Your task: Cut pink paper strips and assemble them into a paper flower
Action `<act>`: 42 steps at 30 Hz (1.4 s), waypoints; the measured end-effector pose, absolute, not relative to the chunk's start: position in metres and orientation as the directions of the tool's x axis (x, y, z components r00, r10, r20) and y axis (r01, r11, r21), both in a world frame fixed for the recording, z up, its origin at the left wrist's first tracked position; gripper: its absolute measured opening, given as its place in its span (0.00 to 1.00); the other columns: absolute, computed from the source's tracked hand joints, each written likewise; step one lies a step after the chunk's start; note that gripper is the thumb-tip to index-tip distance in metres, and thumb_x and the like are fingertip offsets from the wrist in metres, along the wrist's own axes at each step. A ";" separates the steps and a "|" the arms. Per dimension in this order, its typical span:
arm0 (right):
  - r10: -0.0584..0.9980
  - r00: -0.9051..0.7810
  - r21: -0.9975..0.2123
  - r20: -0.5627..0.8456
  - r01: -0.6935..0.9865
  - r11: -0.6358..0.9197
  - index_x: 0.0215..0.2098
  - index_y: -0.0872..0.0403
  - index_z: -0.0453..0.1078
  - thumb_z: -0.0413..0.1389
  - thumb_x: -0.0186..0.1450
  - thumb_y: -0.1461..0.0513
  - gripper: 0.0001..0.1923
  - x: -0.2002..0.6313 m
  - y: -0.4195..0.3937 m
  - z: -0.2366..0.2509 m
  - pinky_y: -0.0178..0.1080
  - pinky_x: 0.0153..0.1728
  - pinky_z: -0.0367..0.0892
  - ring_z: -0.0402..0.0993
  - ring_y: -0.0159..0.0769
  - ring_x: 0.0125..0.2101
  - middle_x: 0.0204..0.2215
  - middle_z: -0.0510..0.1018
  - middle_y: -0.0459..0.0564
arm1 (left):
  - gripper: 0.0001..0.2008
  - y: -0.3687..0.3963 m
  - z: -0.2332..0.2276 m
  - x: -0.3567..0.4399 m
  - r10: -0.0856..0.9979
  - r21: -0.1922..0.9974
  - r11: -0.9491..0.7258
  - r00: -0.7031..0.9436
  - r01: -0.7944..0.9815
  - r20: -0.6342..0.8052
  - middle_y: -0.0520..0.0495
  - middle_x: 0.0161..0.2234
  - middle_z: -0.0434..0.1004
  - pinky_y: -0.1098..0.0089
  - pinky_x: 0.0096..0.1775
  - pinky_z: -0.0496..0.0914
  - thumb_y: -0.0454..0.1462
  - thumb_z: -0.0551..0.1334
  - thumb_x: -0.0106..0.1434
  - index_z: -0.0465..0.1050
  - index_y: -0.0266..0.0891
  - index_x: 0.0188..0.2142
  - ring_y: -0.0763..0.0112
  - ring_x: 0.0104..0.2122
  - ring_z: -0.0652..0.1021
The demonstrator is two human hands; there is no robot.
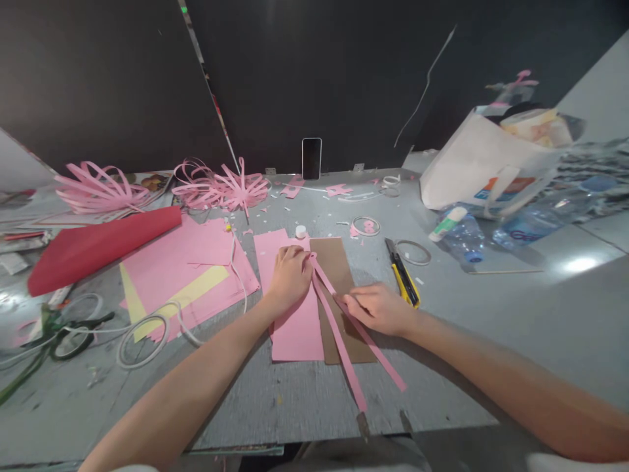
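Two narrow pink paper strips (343, 341) meet at their far end and fan apart toward the table's front edge. My left hand (289, 272) is closed at that joined end, fingertips pressed on the strips. Further down, my right hand (376, 307) pinches the right-hand strip between thumb and fingers. Beneath the strips lie a pink paper sheet (297, 334) on the left and a brown cardboard piece (331, 262) on the right. A small white cap (301, 231) stands just beyond my left hand.
A yellow utility knife (403, 282) lies right of the cardboard. Pink paper-strip bundles (240, 190), a phone (311, 159) and paper scraps are at the back. Pink sheets (171, 282), a white cable (142, 341) and scissors (71, 341) occupy the left; a white bag (472, 157) and plastic bottles (525, 226) the right.
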State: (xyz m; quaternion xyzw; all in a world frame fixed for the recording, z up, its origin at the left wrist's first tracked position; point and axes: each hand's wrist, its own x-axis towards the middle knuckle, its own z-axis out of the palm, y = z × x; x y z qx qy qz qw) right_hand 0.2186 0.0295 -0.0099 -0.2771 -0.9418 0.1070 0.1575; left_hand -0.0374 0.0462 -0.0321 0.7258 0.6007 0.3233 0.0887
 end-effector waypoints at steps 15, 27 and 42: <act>0.579 -0.793 -0.336 0.191 0.501 0.798 0.31 0.53 0.74 0.39 0.83 0.55 0.30 0.215 0.026 -0.004 0.40 0.32 0.57 0.72 0.34 0.25 0.25 0.76 0.47 | 0.10 0.052 -0.031 -0.038 0.922 0.654 -0.286 0.014 0.700 0.387 0.41 0.47 0.82 0.54 0.55 0.68 0.39 0.66 0.70 0.77 0.40 0.48 0.53 0.48 0.77; 0.618 -0.771 -0.345 0.152 0.545 0.764 0.33 0.53 0.75 0.38 0.83 0.56 0.29 0.215 0.027 -0.007 0.41 0.34 0.59 0.75 0.36 0.28 0.26 0.78 0.48 | 0.20 0.048 -0.019 -0.041 0.956 0.868 -0.194 -0.110 0.457 0.272 0.56 0.29 0.73 0.69 0.39 0.68 0.38 0.69 0.66 0.77 0.41 0.58 0.71 0.30 0.73; 0.669 -0.706 -0.329 0.232 0.590 0.737 0.23 0.52 0.68 0.41 0.82 0.55 0.31 0.217 0.027 -0.013 0.42 0.31 0.55 0.67 0.35 0.22 0.20 0.73 0.47 | 0.12 0.052 -0.026 -0.040 0.968 0.946 -0.151 -0.153 0.288 0.201 0.52 0.33 0.77 0.69 0.32 0.71 0.42 0.73 0.60 0.79 0.42 0.42 0.71 0.27 0.78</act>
